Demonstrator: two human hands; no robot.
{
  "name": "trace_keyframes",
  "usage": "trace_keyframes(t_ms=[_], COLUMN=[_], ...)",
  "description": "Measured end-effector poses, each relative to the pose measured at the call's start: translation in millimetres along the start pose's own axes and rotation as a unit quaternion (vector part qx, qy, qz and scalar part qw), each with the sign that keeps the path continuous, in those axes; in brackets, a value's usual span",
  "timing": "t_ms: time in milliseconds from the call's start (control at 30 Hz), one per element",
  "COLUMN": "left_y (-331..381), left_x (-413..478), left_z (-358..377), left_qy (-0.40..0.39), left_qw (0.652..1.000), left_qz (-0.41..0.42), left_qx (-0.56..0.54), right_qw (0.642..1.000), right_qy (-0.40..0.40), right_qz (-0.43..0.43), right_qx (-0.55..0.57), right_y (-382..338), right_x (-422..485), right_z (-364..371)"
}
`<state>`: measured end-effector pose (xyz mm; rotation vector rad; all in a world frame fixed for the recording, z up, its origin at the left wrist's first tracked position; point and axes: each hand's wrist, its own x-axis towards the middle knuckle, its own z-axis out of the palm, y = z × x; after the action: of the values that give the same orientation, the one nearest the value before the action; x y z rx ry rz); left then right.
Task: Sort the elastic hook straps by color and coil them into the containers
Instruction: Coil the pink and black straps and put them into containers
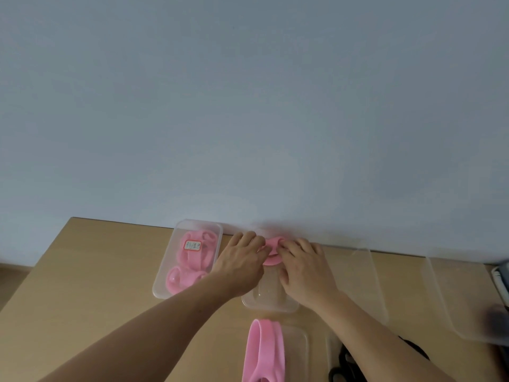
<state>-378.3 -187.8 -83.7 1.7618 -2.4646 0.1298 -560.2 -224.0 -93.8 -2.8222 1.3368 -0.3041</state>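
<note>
Both left hand (242, 267) and right hand (305, 268) pinch pink strap (271, 243); label (192, 245) illegible.

Shows plain pink on the coiled strap (271, 250) pinched between the left hand (242, 260) and the right hand (305, 271). Repeats that same pink on the heaped straps (192, 264) in the left container (165, 288), clear and colourless, with a white label (192, 245) edged in red and marked in dark handwriting. Clear as well: the middle container (271, 306), the near container (298, 343), the plastic trays (366, 285) at right. Soft pink on the long strap (265, 351). Light tan on the table (96, 271). Flat grey-blue on the wall (248, 106). Black on the tangle (344, 365) at bottom right.
</note>
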Motion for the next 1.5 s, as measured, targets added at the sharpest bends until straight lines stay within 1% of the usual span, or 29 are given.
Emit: trace_keyframes(t_ms=[167, 300, 433, 500, 600, 667, 733, 800, 867, 933, 1000, 1067, 1100, 1200, 1267, 1333, 1400, 1500], left_y=[2.7, 5.3, 5.1, 6.8, 11.6, 15.9, 21.9, 28.8, 35.8, 41.9, 47.1, 51.4, 53.2, 56.8, 58.3, 59.9, 61.1, 61.6], left_x=[-1.1, -5.8, -15.2, -22.0, -43.0, -65.1, -89.2, -111.9, -130.5, -145.6, -157.4, -166.3, -170.2, -178.7, -180.6, -179.5, -176.8, -169.6], left_z=[-6.9, -15.9, -23.0, -29.2, -41.1, -45.7, -45.9, -45.0, -44.8, -45.2, -46.2, -47.1, -47.6, -49.3, -51.5, -54.4, -59.4, -73.5], left_qy=[0.005, -0.018, -0.060, -0.055, -0.020, -0.018, -0.040, -0.079, -0.119, -0.154, -0.182, -0.202, -0.211, -0.234, -0.241, -0.239, -0.235, -0.224], left_qw=[1.000, 0.999, 0.996, 0.994, 0.988, 0.983, 0.975, 0.961, 0.947, 0.933, 0.919, 0.910, 0.906, 0.898, 0.896, 0.897, 0.897, 0.896], left_qz=[-0.019, -0.034, -0.052, -0.070, -0.096, -0.099, -0.098, -0.096, -0.086, -0.091, -0.100, -0.106, -0.110, -0.122, -0.128, -0.133, -0.137, -0.137], left_qx=[-0.024, -0.027, -0.039, -0.058, -0.118, -0.156, -0.195, -0.248, -0.286, -0.312, -0.335, -0.346, -0.351, -0.352, -0.350, -0.348, -0.348, -0.358], right_qw=[0.999, 0.998, 0.997, 0.997, 0.997, 0.995, 0.986, 0.977, 0.971, 0.968, 0.961, 0.960, 0.963, 0.972, 0.974, 0.977, 0.983, 0.983], right_qy=[-0.048, -0.063, -0.055, -0.049, -0.034, -0.017, -0.008, -0.030, -0.064, -0.113, -0.159, -0.179, -0.192, -0.229, -0.223, -0.207, -0.179, -0.119], right_qz=[-0.002, 0.001, 0.026, 0.044, 0.064, 0.072, 0.102, 0.135, 0.165, 0.182, 0.175, 0.139, 0.114, 0.048, 0.044, 0.036, 0.028, 0.051], right_qx=[0.016, 0.022, 0.037, 0.032, 0.030, 0.069, 0.131, 0.162, 0.162, 0.134, 0.140, 0.166, 0.149, 0.017, -0.020, -0.019, 0.026, 0.129], right_y=[3.0, 2.0, -8.9, -17.3, -36.3, -54.9, -76.3, -96.2, -110.2, -118.7, -127.9, -135.3, -137.6, -139.5, -138.4, -137.4, -133.7, -121.8], right_x=[1.9, 1.0, -11.1, -20.1, -39.4, -57.4, -77.3, -97.1, -116.8, -135.9, -154.2, -172.0, -179.4, -196.2, -199.8, -197.6, -193.6, -180.9], right_z=[-10.6, -21.3, -38.1, -47.9, -60.0, -64.2, -63.6, -60.3, -56.2, -54.1, -55.2, -54.5, -52.7, -44.6, -40.6, -40.3, -41.3, -54.7])
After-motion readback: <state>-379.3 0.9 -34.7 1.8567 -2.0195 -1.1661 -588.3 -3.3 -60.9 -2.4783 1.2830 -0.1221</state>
